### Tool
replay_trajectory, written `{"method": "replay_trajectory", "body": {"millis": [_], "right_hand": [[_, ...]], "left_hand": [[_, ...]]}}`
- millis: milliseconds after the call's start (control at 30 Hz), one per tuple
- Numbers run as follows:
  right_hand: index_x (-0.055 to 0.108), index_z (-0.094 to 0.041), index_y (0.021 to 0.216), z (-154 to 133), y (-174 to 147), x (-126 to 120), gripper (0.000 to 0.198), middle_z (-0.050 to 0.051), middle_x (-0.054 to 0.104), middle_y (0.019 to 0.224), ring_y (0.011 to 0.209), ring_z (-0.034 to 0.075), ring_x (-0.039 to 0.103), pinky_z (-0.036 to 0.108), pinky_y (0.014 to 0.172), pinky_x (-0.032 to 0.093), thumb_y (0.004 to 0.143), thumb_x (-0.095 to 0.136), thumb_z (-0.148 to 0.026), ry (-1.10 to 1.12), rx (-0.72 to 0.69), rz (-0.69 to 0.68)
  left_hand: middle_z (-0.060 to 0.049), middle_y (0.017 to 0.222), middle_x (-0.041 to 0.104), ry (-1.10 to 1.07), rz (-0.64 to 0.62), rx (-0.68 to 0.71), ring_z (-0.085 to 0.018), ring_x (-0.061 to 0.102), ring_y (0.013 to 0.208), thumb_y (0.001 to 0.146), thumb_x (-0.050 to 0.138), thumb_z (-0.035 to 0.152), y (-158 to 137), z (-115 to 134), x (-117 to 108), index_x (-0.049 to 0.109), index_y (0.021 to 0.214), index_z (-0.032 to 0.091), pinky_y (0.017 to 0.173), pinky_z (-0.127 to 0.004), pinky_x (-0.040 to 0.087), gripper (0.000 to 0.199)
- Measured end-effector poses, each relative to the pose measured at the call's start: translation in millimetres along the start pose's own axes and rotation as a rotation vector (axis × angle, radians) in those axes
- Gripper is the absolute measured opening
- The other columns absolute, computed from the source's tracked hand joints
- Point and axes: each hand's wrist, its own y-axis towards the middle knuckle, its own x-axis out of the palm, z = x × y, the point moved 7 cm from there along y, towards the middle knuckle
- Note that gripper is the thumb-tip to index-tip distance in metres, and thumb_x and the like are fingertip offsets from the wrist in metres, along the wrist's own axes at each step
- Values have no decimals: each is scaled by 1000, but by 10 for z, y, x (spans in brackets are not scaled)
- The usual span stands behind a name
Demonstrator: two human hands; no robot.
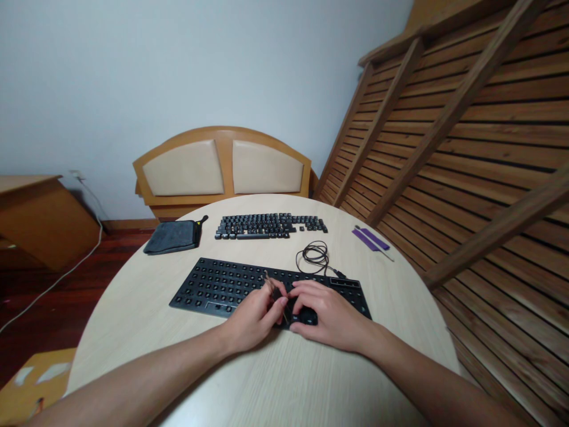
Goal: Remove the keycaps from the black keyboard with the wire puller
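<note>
A black keyboard (213, 283) lies on the table before me, most of its switches bare of keycaps. My left hand (255, 317) is closed over its lower middle, thumb and fingers pinching a thin metal tool (267, 277) whose end pokes up above the fingers; its exact kind is not clear. Beside it my right hand (329, 314) rests on the keyboard's right part with bent fingers spread apart. Between its thumb and forefinger a few black keycaps (306, 318) show on the board. The tool's lower end is partly hidden by my fingers.
Loose keycaps (253, 226) stand in keyboard order behind the board. A coiled black cable (315, 256) lies nearer. At left is a folded grey cloth (172, 237); at right, purple strips (371, 239) with a thin rod. Wooden slats (444, 172) lean beyond the round table (133, 284).
</note>
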Motion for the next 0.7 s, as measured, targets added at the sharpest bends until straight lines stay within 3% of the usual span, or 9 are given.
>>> {"method": "replay_trajectory", "body": {"millis": [167, 367, 567, 700], "right_hand": [[65, -21, 79, 31, -1, 15, 12, 5, 71, 111, 124, 26, 55, 44, 104, 43, 75, 75, -26, 59, 41, 40], [63, -21, 75, 67, 5, -62, 13, 4, 74, 97, 109, 23, 65, 38, 95, 50, 75, 76, -26, 272, 154, 121], [67, -20, 85, 264, 106, -315, 17, 3, 72, 91, 86, 19, 67, 33, 82, 51, 79, 74, -35, 130, 190, 174], [68, -20, 92, 543, 363, -633, 17, 3, 72, 93, 87, 19, 67, 30, 81, 50, 85, 67, -36, 11, 203, 251]], "left_hand": [[3, 68, 50, -231, -10, -45, -14, 49, 62, 99, 41, 42, -6, -74, 0, 46, 103, 18, 63, -26, 42, 25], [7, 59, 48, -475, 64, -87, -11, 42, 55, 97, 44, 51, 51, -157, -32, 41, 95, 20, 57, -23, 35, 31], [7, 60, 49, -480, 172, -110, -11, 43, 56, 97, 46, 47, 90, -187, -76, 47, 102, 18, 56, -23, 36, 29], [4, 65, 52, -428, 146, -120, -12, 47, 60, 97, 46, 44, 85, -177, -45, 52, 104, 16, 59, -24, 38, 29]]}}
